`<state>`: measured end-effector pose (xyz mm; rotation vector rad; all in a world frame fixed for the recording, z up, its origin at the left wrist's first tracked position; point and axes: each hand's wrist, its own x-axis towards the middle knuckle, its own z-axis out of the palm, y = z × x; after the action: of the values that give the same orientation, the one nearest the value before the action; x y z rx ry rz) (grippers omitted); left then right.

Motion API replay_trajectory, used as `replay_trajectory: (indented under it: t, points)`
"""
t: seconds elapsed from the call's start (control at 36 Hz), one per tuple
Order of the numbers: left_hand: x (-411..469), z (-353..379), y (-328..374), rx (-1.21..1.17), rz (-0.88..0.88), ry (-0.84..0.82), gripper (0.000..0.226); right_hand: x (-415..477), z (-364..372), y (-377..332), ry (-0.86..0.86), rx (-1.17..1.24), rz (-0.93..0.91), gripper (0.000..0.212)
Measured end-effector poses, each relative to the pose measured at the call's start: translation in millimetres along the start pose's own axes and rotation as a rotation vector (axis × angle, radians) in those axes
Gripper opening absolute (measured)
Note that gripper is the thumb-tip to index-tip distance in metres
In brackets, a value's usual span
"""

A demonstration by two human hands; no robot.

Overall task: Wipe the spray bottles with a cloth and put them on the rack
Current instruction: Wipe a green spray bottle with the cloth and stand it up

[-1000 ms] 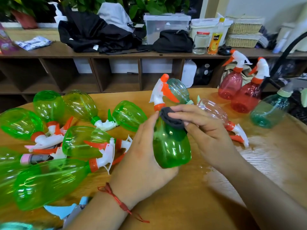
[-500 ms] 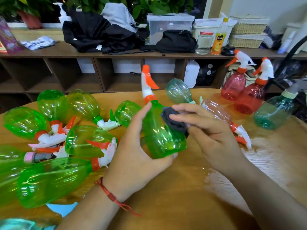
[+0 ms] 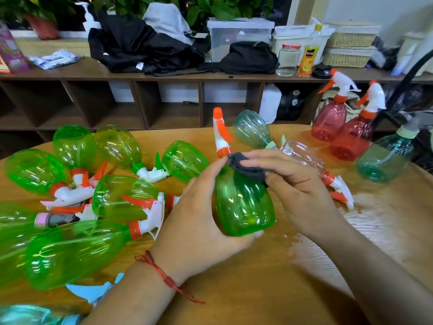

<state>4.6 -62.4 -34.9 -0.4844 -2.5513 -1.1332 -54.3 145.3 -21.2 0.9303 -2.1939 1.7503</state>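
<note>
My left hand (image 3: 201, 221) grips a green spray bottle (image 3: 243, 207) round its body, just above the wooden table (image 3: 269, 277), its white and orange nozzle pointing up and away. My right hand (image 3: 295, 191) pinches a dark grey cloth (image 3: 246, 167) against the bottle's shoulder. Several more green spray bottles (image 3: 121, 198) lie on their sides to the left. Two red bottles (image 3: 349, 137) and a teal one (image 3: 386, 158) stand upright at the table's far right.
A pale pink bottle (image 3: 304, 156) and a light teal bottle (image 3: 250, 130) lie just behind my hands. Wet patches (image 3: 365, 207) shine on the table at right. A dark shelf unit (image 3: 164, 99) with bags, jars and boxes runs along the back.
The green bottle has turned in my left hand, so the nozzle now points up and away. The cloth has slid from the bottle's side up to its shoulder.
</note>
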Motion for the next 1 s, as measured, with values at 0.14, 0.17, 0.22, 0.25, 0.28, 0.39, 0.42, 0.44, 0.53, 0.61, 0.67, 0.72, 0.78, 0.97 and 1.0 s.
replay_trajectory:
  t: [0.14, 0.17, 0.22, 0.25, 0.28, 0.39, 0.42, 0.44, 0.53, 0.61, 0.67, 0.72, 0.78, 0.97, 1.0]
  points:
    - [1.5, 6.5, -4.4, -0.015, -0.018, 0.099, 0.123, -2.4, 1.9, -3.2, -0.007, -0.066, -0.035, 0.034]
    - [2.2, 5.6, -5.3, -0.036, -0.034, 0.112, 0.123, -3.1, 2.8, -4.5, -0.019, -0.091, -0.054, 0.034]
    - [4.4, 1.9, -8.2, -0.089, -0.067, 0.138, 0.122, -4.7, 5.8, -6.8, -0.051, -0.147, -0.114, 0.032]
    - [5.6, -0.3, -10.5, -0.116, -0.079, 0.156, 0.121, -5.5, 7.5, -7.6, -0.062, -0.176, -0.141, 0.032]
    - [7.1, -1.9, -13.3, -0.144, -0.085, 0.176, 0.12, -6.1, 9.0, -7.9, -0.067, -0.2, -0.161, 0.032]
    - [10.2, -3.9, -22.5, -0.273, -0.11, 0.225, 0.117, -8.1, 11.4, -10.2, -0.068, -0.25, -0.198, 0.036]
    - [10.4, -4.2, -22.7, -0.3, -0.117, 0.218, 0.117, -8.3, 11.5, -10.6, -0.065, -0.259, -0.207, 0.035]
    - [10.3, -4.4, -22.7, -0.314, -0.119, 0.208, 0.116, -8.4, 11.6, -10.8, -0.058, -0.267, -0.214, 0.035]
    - [9.8, -4.2, -19.7, -0.337, -0.104, 0.179, 0.114, -7.4, 11.3, -10.3, -0.032, -0.248, -0.198, 0.032]
    - [7.1, -2.7, -13.1, -0.398, -0.089, 0.14, 0.113, -5.8, 8.4, -8.6, 0.002, -0.155, -0.131, 0.033]
    - [3.9, -1.1, -8.3, -0.428, -0.089, 0.078, 0.114, -3.9, 5.4, -6.9, 0.021, -0.078, -0.081, 0.035]
    - [0.7, 0.8, -5.1, -0.432, -0.07, 0.008, 0.117, -1.7, 2.5, -4.7, 0.034, -0.009, -0.036, 0.038]
    - [-1.7, 3.0, -3.4, -0.412, -0.041, -0.049, 0.119, -0.4, -0.3, -2.8, 0.042, 0.063, 0.006, 0.039]
    - [1.1, -0.8, -1.2, -0.196, -0.014, -0.085, 0.12, -1.1, 1.4, 2.8, 0.043, 0.046, 0.024, 0.036]
    - [2.0, -0.6, -1.8, -0.131, 0.0, -0.062, 0.12, -0.8, 1.9, 3.4, 0.034, 0.029, 0.018, 0.035]
